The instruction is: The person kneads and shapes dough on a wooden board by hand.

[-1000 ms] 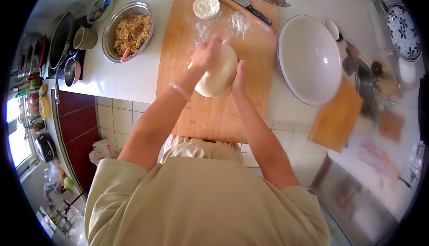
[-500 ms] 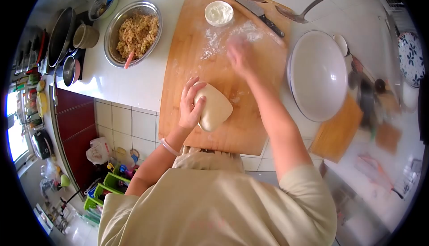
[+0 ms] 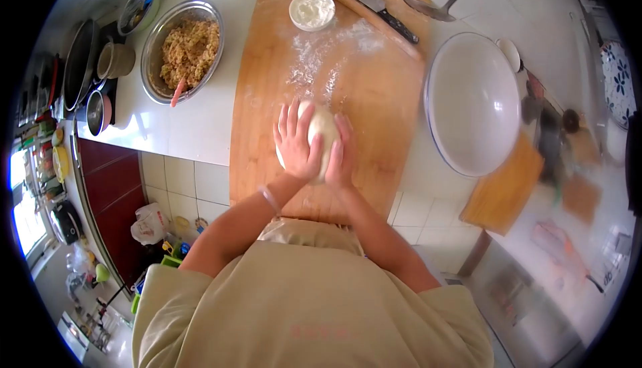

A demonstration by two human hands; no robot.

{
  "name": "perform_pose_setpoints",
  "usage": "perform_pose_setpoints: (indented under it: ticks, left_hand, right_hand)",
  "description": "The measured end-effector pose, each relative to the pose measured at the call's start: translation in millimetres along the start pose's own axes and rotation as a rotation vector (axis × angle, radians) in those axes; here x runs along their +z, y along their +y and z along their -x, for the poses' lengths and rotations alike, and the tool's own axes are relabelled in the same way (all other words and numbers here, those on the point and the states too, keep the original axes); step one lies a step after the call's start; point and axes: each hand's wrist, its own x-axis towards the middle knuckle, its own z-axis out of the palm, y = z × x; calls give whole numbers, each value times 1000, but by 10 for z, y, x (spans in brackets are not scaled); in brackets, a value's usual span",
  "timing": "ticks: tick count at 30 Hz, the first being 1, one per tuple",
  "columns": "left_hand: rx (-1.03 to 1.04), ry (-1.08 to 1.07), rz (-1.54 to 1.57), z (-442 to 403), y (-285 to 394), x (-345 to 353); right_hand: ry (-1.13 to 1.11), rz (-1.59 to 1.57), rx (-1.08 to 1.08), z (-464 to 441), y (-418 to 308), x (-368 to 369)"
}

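A smooth, pale lump of dough (image 3: 324, 125) lies on the wooden board (image 3: 261, 74), near its front part. My left hand (image 3: 297, 146) rests over the dough's left side and top, its fingers spread and pointing away from me. Against the right side is my right hand (image 3: 342, 154), its fingers curved along the dough. Between them the two hands hold the lump, covering much of it. Loose white flour (image 3: 306, 67) is scattered on the board beyond the dough. Farther back stands a small white bowl (image 3: 293, 15) of flour.
A knife (image 3: 394, 26) and a rolling pin (image 3: 364, 12) lie at the board's back right. To the left is a metal bowl (image 3: 148, 67) of minced filling. A big white basin (image 3: 471, 107) stands right. Ladles and a spatula (image 3: 428, 10) hang over the back edge.
My right hand has come back from the floured area to the dough's right side. My left hand has shifted onto the dough's top, and the lump has turned and lies slightly farther from me.
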Motion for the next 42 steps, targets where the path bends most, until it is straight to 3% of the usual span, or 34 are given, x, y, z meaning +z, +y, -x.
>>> perform_pose_setpoints:
  ticks: [2, 6, 7, 8, 10, 11, 12, 13, 14, 15, 19, 21, 24, 25, 27, 28, 30, 31, 33, 35, 38, 40, 42]
  left_hand:
    - [-17, -23, -169, -389, 212, 40]
    - [-402, -277, -160, -1083, 615, -143]
    - [-534, -357, -102, -1175, 655, -201]
    - [-530, -341, -103, -1246, 509, -240]
    - [-627, -432, 852, -1276, 123, -423]
    - [-499, -292, 874, -1150, 39, -504]
    - [-510, -294, 870, -932, -21, -420]
    - [-396, -153, 577, -660, -126, -228]
    - [-274, -14, 284, -424, -169, -110]
    - [-228, 22, 271, -220, -131, -108]
    - [75, 38, 197, 516, -149, -243]
    - [183, 70, 157, 684, -227, -145]
    - [212, 17, -46, 451, -224, -79]
    - [136, -14, -143, 325, -194, -39]
    - [37, -12, -171, -17, -130, 52]
    - [-24, -39, -173, -201, -104, 94]
    - [-290, -251, -173, -667, 348, -184]
    - [-294, -243, -169, -809, 236, -169]
    - [-443, -301, 782, -1012, 12, -278]
    - [-367, -195, 880, -917, -30, -414]
    - [-555, -78, 636, -742, -114, -258]
    - [-271, -96, 183, -498, 56, -187]
    - [-201, -67, 236, -217, -8, -170]
  right_hand:
    - [52, -86, 195, -312, 147, 65]
    - [1, -228, 615, -878, 216, 110]
    - [-5, -230, 604, -863, 112, 75]
    - [24, -266, 609, -873, 15, 65]
    - [49, -310, 619, -805, -196, 57]
    - [41, -285, 588, -667, -306, 13]
    - [36, -256, 565, -510, -373, -34]
    - [33, -253, 578, -365, -394, -21]
    - [-11, -69, 303, -243, -402, 41]
    - [-50, 111, 24, -148, -390, 69]
    - [-89, 139, -146, 470, -164, -175]
    - [-81, 63, -372, 605, -24, -234]
    - [-33, 139, -342, 400, 147, -209]
    - [-33, 139, -344, 323, 198, -177]
    - [-59, 69, -33, 98, 281, -82]
    - [-60, 67, -44, -71, 206, -29]
    - [4, -76, 383, -388, -65, 48]
    - [-3, -75, 377, -451, -48, 68]
    - [79, -269, 410, -566, -14, 109]
    - [62, -282, 398, -414, -6, -26]
    - [51, -173, 479, -364, -267, -117]
    - [-202, -132, 429, -424, -372, -13]
    - [-218, -165, 407, -200, -277, -43]
